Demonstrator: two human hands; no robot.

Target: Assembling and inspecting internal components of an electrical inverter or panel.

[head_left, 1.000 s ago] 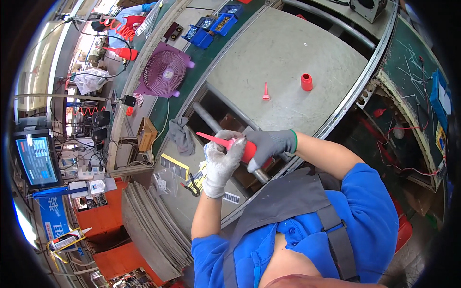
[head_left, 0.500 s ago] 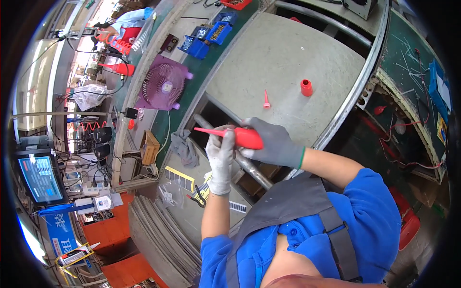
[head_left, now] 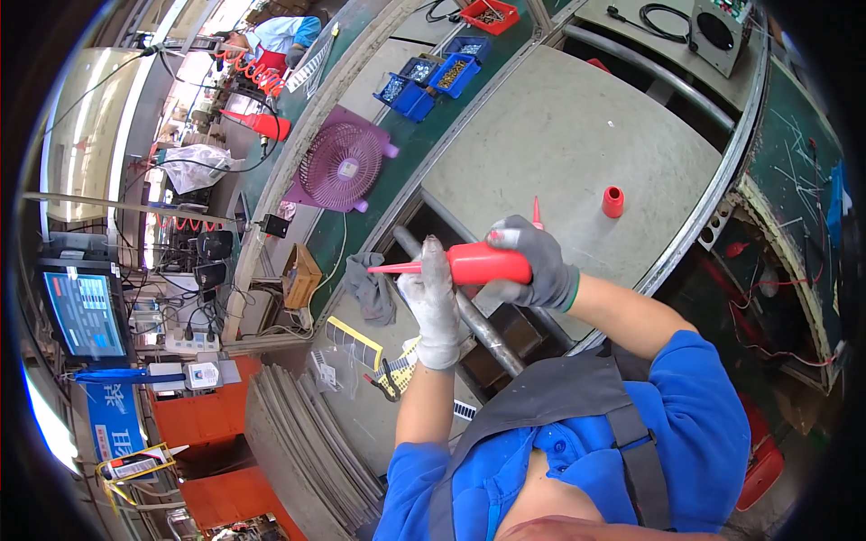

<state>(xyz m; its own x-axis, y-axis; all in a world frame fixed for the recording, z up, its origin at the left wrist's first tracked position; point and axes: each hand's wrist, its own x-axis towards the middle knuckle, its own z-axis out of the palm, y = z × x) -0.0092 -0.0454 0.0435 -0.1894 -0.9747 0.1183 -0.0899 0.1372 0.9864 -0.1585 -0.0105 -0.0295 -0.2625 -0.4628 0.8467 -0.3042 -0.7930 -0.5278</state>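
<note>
A red squeeze bottle (head_left: 483,263) with a long tapered nozzle lies level between my hands, its tip pointing left. My left hand (head_left: 426,293), in a whitish glove, closes round the neck where nozzle meets body. Round the base end curls my right hand (head_left: 538,268), in a grey glove with a green cuff. Beyond it on the grey tabletop is a loose red nozzle (head_left: 537,213), its lower part hidden behind the right hand. A second red bottle (head_left: 613,204) stands upright there without a nozzle, its mouth open.
A grey metal rail (head_left: 492,335) runs below my hands. Left of them lie a grey rag (head_left: 370,290) and a yellow-edged sheet (head_left: 354,343). Farther off are a purple fan (head_left: 343,167) and blue bins (head_left: 406,97) of small parts. Another person (head_left: 287,41) works at the far left.
My right hand has shifted toward the bottle's base, showing more of its body. The whole view has shifted, and the right hand now partly covers the loose nozzle.
</note>
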